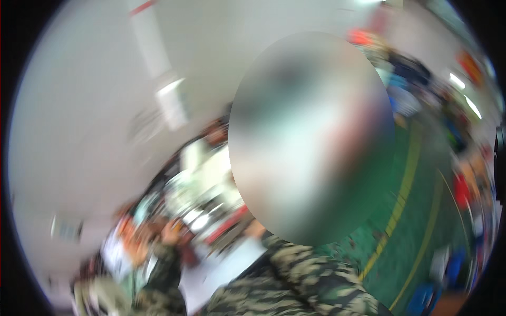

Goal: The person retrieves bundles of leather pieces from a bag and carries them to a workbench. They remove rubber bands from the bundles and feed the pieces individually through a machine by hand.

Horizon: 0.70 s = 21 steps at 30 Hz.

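The whole picture is smeared by motion. A person in a camouflage jacket [295, 279] stands very close in front of me and fills the lower middle. A camouflage sleeve [163, 268] rises at the lower left and ends in a raised hand [169, 233]; it seems to belong to that person, not to me. Whether that hand holds anything is too blurred to tell. Neither of my own hands shows.
A green floor with yellow lines [406, 184] runs along the right. Blurred colourful things and people line the far right edge [464, 189]. A cluttered work surface [200, 200] lies at the middle left, under a pale wall [79, 116].
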### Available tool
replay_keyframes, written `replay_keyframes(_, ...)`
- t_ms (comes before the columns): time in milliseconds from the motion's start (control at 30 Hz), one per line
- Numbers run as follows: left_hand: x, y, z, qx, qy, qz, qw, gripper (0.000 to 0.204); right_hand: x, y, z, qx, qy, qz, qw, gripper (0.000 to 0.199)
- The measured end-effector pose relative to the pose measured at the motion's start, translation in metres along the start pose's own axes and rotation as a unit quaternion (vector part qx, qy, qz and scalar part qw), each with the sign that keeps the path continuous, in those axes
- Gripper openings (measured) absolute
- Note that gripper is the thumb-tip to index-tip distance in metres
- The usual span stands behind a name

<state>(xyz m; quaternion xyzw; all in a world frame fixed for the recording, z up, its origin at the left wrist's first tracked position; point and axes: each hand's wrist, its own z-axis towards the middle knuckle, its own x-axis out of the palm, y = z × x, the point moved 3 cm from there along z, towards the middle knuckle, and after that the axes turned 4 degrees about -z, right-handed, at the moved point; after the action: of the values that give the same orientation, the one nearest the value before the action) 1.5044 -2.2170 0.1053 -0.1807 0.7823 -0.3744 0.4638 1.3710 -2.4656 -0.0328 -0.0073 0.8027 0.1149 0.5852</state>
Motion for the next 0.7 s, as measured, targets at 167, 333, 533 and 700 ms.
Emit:
replay_keyframes(167,-0.036,0.061,-0.066,-0.098,-0.158,-0.169,0.968,0.028,-0.041,-0.005,-0.023,0.174,-0.153,0.390,0.891,0.023)
replay_keyframes(333,-0.012,0.090,-0.130,-0.005,-0.101,0.177,0.979,0.050,-0.053,0.017,-0.016,0.229,-0.027,0.447,0.864,0.024)
replay_keyframes(533,0.001,0.069,-0.095,0.044,-0.042,0.333,0.941,0.074,-0.133,0.038,-0.055,0.158,-0.167,0.169,0.958,0.022)
replay_keyframes(700,0.000,0.066,-0.075,0.038,0.015,0.346,0.937,0.073,-0.217,0.037,-0.039,0.057,-0.366,0.110,0.922,0.017)
